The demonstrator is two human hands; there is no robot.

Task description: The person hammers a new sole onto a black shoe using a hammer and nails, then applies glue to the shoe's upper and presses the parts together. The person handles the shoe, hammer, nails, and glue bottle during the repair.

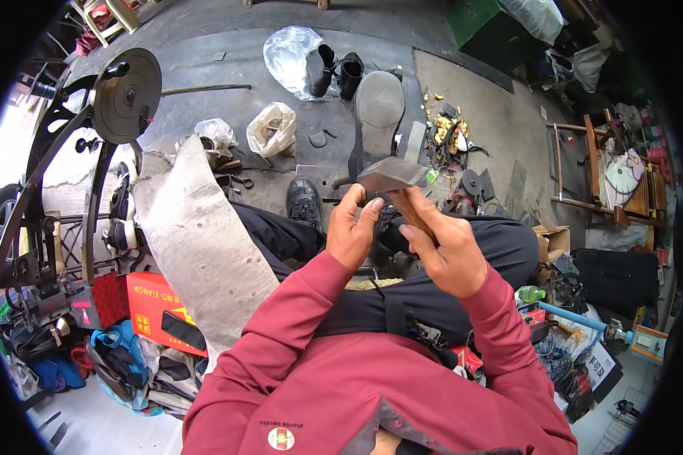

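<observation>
My left hand [351, 231] is closed on a flat grey piece [391, 174], its thumb at the near edge. My right hand [451, 250] grips a brown tool handle [411, 206] that reaches up under that piece; the tool's far end is hidden. Just beyond them stands a shoe [379, 114] with its grey sole turned up. Below the hands are my dark-trousered legs and a black shoe [305, 201]. To their left a pale, spotted cloth [190, 227] lies across my leg.
A black cast machine [125, 95] with a wheel stands at left, above a red box [155, 303]. Plastic bags [269, 129], boots [349, 76] and a scrap pile [451, 136] lie ahead. At right are a wooden chair [592, 174] and heaped clutter [554, 341].
</observation>
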